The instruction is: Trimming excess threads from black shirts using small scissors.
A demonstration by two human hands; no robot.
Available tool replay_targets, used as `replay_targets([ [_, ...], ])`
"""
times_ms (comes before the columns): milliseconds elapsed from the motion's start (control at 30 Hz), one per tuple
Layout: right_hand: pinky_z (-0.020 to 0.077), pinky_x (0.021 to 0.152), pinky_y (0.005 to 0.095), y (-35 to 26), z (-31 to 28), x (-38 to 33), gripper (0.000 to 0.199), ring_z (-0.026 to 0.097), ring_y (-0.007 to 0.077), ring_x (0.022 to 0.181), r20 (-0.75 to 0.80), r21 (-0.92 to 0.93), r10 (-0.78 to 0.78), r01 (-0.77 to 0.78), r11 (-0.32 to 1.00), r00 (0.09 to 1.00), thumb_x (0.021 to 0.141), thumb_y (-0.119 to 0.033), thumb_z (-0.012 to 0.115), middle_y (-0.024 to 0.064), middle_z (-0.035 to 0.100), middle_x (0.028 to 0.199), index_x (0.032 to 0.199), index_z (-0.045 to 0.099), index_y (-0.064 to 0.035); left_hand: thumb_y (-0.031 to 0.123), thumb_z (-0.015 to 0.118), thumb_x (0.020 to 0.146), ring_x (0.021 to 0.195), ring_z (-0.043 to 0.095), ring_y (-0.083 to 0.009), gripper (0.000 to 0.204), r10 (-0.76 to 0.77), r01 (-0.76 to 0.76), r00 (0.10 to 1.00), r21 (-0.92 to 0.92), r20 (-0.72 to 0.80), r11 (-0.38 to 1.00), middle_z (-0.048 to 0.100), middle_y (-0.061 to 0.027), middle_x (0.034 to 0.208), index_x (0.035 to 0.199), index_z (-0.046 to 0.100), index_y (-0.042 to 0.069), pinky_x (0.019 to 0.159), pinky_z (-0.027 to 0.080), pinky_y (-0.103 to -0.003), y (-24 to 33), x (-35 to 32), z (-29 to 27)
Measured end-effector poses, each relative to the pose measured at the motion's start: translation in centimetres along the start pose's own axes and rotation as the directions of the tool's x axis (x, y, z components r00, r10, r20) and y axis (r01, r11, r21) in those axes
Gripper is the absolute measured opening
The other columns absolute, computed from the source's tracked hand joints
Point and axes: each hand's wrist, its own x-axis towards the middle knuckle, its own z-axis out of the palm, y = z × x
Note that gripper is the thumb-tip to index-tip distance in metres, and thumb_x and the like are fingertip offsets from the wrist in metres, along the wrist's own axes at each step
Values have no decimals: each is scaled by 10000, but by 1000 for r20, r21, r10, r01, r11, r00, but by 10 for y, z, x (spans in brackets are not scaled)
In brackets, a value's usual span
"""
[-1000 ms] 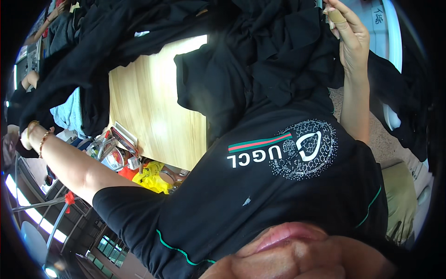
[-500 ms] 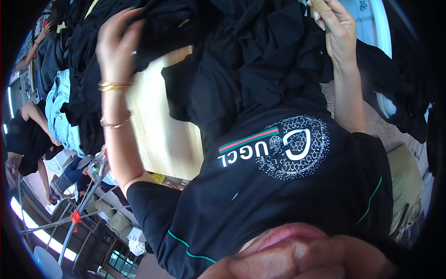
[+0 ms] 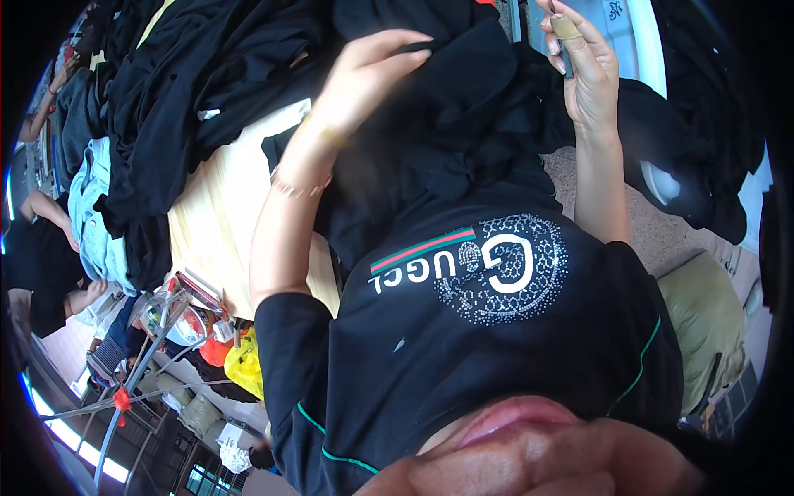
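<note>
My left hand (image 3: 364, 78) reaches up over the wooden table (image 3: 223, 223) and pinches the edge of a black garment (image 3: 463, 107) that is bunched in front of me. My right hand (image 3: 583, 70) is raised at the top right, with a tan wrap on one fingertip, and holds a thin dark tool beside the same garment. Bracelets sit on my left wrist. My own black shirt (image 3: 496, 331), with a sparkly round design, fills the lower middle.
A heap of black clothes (image 3: 190, 91) covers the far left of the table, with a pale blue garment (image 3: 91, 215) beside it. Another person's arm (image 3: 45, 211) shows at the left edge. Bags and clutter (image 3: 207, 347) lie below the table's near edge. An olive sack (image 3: 703, 322) sits at right.
My left hand swung from the far left, up and rightward across the table, and now grips the black garment. My right hand stayed raised at the top right.
</note>
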Motion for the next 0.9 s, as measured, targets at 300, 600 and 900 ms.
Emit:
replay_targets([
  [300, 354, 550, 163, 6, 11, 6, 250, 484, 15, 610, 42, -22, 22, -22, 1000, 999, 976, -119, 644, -17, 657, 828, 1179, 686, 20, 246, 673, 880, 500, 649, -159, 284, 409, -215, 848, -487, 338, 847, 649, -17, 567, 628, 685, 115, 516, 496, -300, 57, -151, -80],
  [600, 382, 616, 155, 2, 27, 6, 293, 518, 19, 686, 170, -52, 148, -141, 989, 974, 961, -134, 663, -28, 636, 891, 1206, 669, 26, -6, 544, 1001, 697, 707, -209, 236, 472, 234, 448, -609, 759, 758, 734, -117, 981, 1180, 697, -32, 602, 548, -277, 76, -94, -19],
  [900, 505, 778, 257, 60, 64, 32, 678, 643, 113, 691, 456, -431, 150, 71, 900, 877, 884, -350, 762, 59, 665, 739, 1403, 528, 18, 91, 543, 1024, 789, 700, -260, 181, 596, 302, 351, -690, 722, 658, 712, -126, 945, 1078, 679, -15, 651, 512, -332, 78, -88, 60],
])
